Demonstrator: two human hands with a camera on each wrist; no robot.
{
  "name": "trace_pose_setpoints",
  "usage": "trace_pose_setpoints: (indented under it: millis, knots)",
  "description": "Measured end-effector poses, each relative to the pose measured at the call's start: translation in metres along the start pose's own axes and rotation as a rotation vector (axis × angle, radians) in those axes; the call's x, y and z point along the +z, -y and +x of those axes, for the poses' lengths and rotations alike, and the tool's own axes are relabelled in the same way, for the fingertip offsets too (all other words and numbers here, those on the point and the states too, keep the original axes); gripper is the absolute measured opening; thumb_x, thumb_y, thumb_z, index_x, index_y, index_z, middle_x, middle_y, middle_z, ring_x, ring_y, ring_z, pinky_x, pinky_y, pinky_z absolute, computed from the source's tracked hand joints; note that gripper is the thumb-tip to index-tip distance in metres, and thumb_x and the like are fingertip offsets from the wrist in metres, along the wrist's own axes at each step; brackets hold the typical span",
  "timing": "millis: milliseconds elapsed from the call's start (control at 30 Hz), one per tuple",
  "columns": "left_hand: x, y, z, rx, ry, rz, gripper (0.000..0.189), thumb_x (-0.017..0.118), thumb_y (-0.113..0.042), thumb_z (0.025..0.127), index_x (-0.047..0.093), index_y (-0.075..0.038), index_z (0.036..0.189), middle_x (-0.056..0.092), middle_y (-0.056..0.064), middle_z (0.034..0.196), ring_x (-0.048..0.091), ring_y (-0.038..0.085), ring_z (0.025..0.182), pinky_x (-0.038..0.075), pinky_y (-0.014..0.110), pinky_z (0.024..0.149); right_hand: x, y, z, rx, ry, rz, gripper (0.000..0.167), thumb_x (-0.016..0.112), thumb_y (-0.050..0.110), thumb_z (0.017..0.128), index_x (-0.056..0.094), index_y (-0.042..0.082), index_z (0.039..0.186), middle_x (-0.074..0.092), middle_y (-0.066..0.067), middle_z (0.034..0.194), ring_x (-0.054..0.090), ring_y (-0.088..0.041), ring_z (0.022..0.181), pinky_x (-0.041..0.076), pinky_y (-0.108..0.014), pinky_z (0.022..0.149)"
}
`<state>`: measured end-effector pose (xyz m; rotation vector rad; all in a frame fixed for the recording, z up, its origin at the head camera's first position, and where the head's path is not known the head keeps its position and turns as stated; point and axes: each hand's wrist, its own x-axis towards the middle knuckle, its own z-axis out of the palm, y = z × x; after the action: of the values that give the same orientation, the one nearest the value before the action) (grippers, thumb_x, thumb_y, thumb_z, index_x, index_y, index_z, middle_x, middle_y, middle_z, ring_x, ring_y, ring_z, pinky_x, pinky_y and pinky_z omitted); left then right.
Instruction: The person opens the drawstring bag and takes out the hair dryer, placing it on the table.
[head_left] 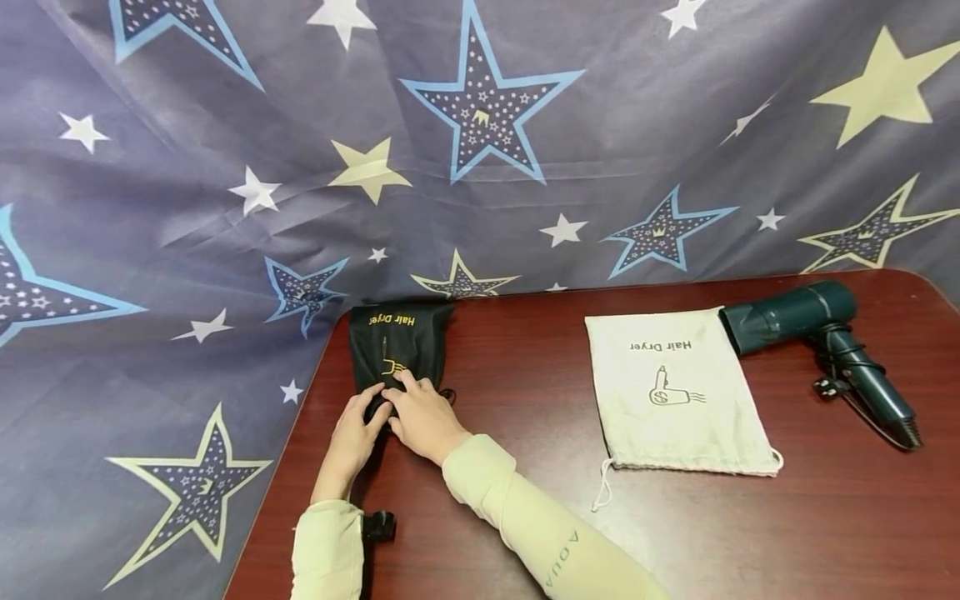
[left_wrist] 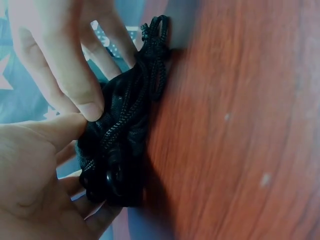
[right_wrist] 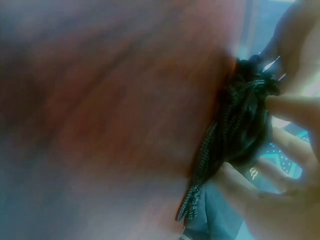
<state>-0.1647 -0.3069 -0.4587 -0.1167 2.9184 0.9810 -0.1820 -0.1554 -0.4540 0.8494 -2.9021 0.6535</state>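
Observation:
A black drawstring bag (head_left: 420, 340), lettered "Hair Dryer" in yellow, lies at the table's far left corner. Its near end, bunched with black cord (left_wrist: 117, 122), sits between both hands. My left hand (head_left: 354, 433) holds this end from the left, thumb on the near side and fingers round the edge. From the right, my right hand (head_left: 426, 417) grips the same end, its fingers spread over the bag's top and its thumb in front. The two hands meet over the bag. Cord ends (right_wrist: 189, 202) hang loose in the right wrist view. The bag's contents are hidden.
A white drawstring bag (head_left: 682, 425) with a printed hair dryer lies flat to the right. Beside it, a dark green hair dryer (head_left: 795, 312) with its cord wound round the handle overlaps the bag's corner. Behind the reddish-brown table (head_left: 517, 367) hangs a star-patterned cloth (head_left: 480, 217).

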Motion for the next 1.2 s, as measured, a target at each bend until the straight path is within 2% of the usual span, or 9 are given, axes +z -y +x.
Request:
trace_pose_setpoints:
  millis: [400, 533, 700, 900, 1200]
  knots:
    - [0.008, -0.008, -0.004, 0.035, 0.012, -0.025, 0.047, 0.053, -0.021, 0.103, 0.045, -0.003, 0.145, 0.045, 0.03, 0.141, 0.041, 0.045, 0.135, 0.03, 0.059, 0.113, -0.006, -0.008, -0.013, 0.007, -0.009, -0.005, 0.041, 0.066, 0.031, 0.096, 0.062, 0.023, 0.136, 0.045, -0.003, 0.147, 0.059, -0.025, 0.111, 0.056, -0.032, 0.08]
    - [0.011, -0.012, -0.006, 0.068, -0.013, -0.017, 0.047, 0.055, -0.022, 0.102, 0.048, -0.001, 0.143, 0.048, 0.031, 0.138, 0.044, 0.046, 0.132, 0.033, 0.06, 0.11, -0.008, -0.012, -0.016, 0.01, 0.006, -0.011, 0.042, 0.065, 0.031, 0.096, 0.061, 0.024, 0.137, 0.045, -0.002, 0.148, 0.059, -0.024, 0.111, 0.056, -0.032, 0.08]
    - [0.016, -0.02, -0.009, 0.044, 0.004, -0.005, 0.046, 0.055, -0.02, 0.102, 0.047, -0.003, 0.145, 0.047, 0.029, 0.14, 0.043, 0.044, 0.134, 0.032, 0.059, 0.111, -0.015, -0.018, -0.02, 0.01, 0.037, -0.008, 0.041, 0.064, 0.032, 0.096, 0.062, 0.027, 0.137, 0.044, -0.001, 0.148, 0.059, -0.024, 0.11, 0.057, -0.033, 0.078]
    - [0.017, -0.029, -0.014, 0.037, 0.012, 0.023, 0.047, 0.054, -0.023, 0.103, 0.046, -0.004, 0.145, 0.048, 0.026, 0.141, 0.043, 0.043, 0.135, 0.034, 0.061, 0.109, -0.022, -0.022, -0.025, 0.006, 0.035, 0.001, 0.039, 0.066, 0.032, 0.096, 0.064, 0.027, 0.135, 0.046, -0.001, 0.146, 0.06, -0.024, 0.107, 0.057, -0.035, 0.074]
    - [0.022, -0.031, -0.018, 0.05, 0.012, 0.065, 0.048, 0.054, -0.026, 0.103, 0.046, -0.005, 0.146, 0.049, 0.025, 0.142, 0.043, 0.043, 0.135, 0.035, 0.061, 0.107, -0.024, -0.026, -0.033, -0.002, 0.018, 0.008, 0.039, 0.067, 0.033, 0.095, 0.064, 0.028, 0.134, 0.047, -0.001, 0.145, 0.061, -0.024, 0.105, 0.057, -0.034, 0.069]
